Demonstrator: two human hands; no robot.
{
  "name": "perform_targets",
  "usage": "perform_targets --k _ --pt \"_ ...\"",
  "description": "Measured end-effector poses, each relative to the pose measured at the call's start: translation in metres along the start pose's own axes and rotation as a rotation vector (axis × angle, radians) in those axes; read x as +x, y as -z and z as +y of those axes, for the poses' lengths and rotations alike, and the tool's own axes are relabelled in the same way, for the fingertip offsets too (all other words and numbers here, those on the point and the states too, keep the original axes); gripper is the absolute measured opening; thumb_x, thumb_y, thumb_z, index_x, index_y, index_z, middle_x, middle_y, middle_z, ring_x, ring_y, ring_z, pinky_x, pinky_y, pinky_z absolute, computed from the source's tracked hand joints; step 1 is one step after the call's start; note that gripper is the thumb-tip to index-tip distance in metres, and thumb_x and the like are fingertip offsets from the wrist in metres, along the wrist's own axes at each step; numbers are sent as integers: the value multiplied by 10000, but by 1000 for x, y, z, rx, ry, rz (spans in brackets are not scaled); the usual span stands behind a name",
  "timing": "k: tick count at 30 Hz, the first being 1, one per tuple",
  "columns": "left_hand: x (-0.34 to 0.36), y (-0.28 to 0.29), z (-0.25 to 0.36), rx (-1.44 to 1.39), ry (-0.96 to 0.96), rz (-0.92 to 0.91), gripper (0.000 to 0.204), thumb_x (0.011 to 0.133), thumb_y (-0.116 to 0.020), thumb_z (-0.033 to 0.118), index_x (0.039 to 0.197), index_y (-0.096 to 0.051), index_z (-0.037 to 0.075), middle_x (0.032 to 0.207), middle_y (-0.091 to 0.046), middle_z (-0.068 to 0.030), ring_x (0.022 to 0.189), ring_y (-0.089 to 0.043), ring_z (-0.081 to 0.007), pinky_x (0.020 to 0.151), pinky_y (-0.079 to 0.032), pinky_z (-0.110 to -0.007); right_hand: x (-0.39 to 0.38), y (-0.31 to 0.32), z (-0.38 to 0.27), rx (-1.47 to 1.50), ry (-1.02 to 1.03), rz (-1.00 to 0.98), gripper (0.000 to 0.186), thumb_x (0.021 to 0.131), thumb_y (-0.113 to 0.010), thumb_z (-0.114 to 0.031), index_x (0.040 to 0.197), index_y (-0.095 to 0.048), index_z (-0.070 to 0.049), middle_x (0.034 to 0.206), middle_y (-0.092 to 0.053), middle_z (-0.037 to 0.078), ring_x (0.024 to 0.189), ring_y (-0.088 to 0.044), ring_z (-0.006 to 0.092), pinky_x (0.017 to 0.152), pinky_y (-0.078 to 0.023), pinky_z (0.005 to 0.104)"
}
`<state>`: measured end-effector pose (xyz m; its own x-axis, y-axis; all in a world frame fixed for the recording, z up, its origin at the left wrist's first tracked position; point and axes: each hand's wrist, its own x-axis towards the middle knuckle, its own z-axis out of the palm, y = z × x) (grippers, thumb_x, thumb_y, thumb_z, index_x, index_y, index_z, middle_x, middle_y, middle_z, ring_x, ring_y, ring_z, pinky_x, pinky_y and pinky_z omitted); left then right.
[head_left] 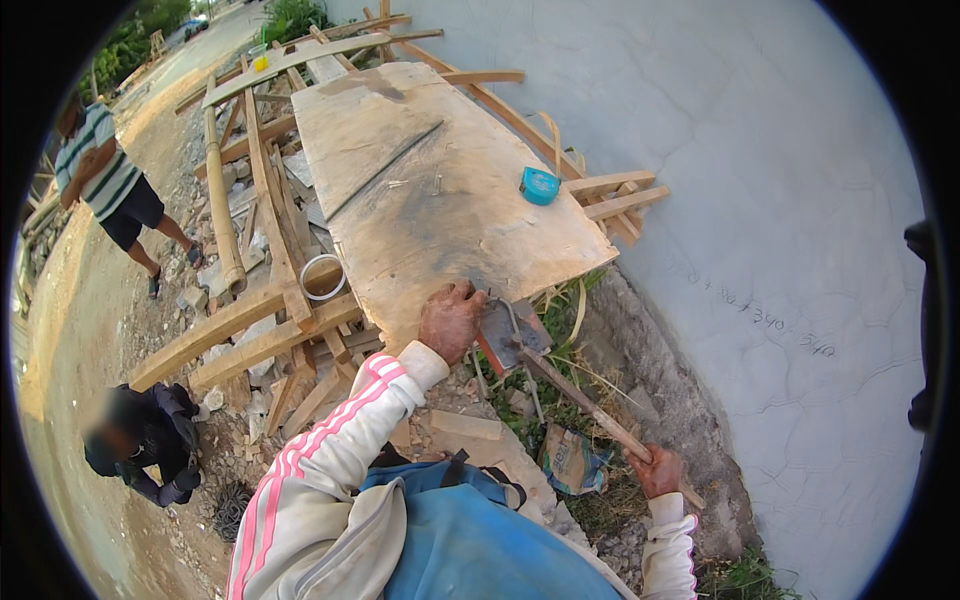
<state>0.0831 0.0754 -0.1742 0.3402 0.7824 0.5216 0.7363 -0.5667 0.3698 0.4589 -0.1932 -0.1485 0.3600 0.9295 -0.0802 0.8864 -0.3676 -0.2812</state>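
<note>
My right hand (655,471) is wrapped round the wooden handle of a hammer (592,408). The hammer's head end reaches a dark metal block (503,328) with a reddish side, at the near edge of a worn plywood board (420,230). Beside that block my left hand (451,321) rests at the board's edge with its fingers curled closed; what they hold is hidden. A thin metal rod (535,395) hangs down by the block. On the board lie a long dark rod (385,170), a teal tape measure (540,186) and small pale bits (437,184).
A grey wall (770,220) runs along the right. Wooden beams (265,190) and rubble lie left of the board, with a white ring (322,277) among them. One person (120,180) stands at left; another (150,445) crouches nearer. A crumpled sack (573,460) lies below the hammer.
</note>
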Motion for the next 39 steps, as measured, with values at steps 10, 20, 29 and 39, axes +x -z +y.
perform_targets --k 10,20,29,39 --pt "0 -2 0 45 43 -73 191 808 -651 114 995 -679 85 996 -612 -118 921 -636 -320 810 -546 -440 98 18 33 -247 286 25 257 787 -771 -326 770 -672 -90 659 -624 195 661 -633 429 600 -491 503" --pt "-1 -2 4 73 33 15 90 824 -657 126 897 -673 75 930 -620 -111 881 -645 -308 759 -552 -437 80 1 32 -206 281 157 284 812 -757 -333 702 -651 -94 639 -603 208 660 -619 446 581 -476 511" --pt "4 -1 5 94 33 -40 111 849 -637 141 889 -690 52 917 -629 -133 889 -660 -322 759 -556 -453 71 4 23 -299 147 195 412 916 -656 -444 687 -648 -101 616 -590 214 647 -614 454 574 -472 521" --pt "7 -4 -3 87 -26 -98 148 891 -608 185 932 -682 63 934 -613 -135 903 -664 -328 775 -547 -471 -75 -24 -57 -266 -222 278 285 885 -689 -411 818 -752 -141 650 -636 220 664 -654 440 619 -512 523"
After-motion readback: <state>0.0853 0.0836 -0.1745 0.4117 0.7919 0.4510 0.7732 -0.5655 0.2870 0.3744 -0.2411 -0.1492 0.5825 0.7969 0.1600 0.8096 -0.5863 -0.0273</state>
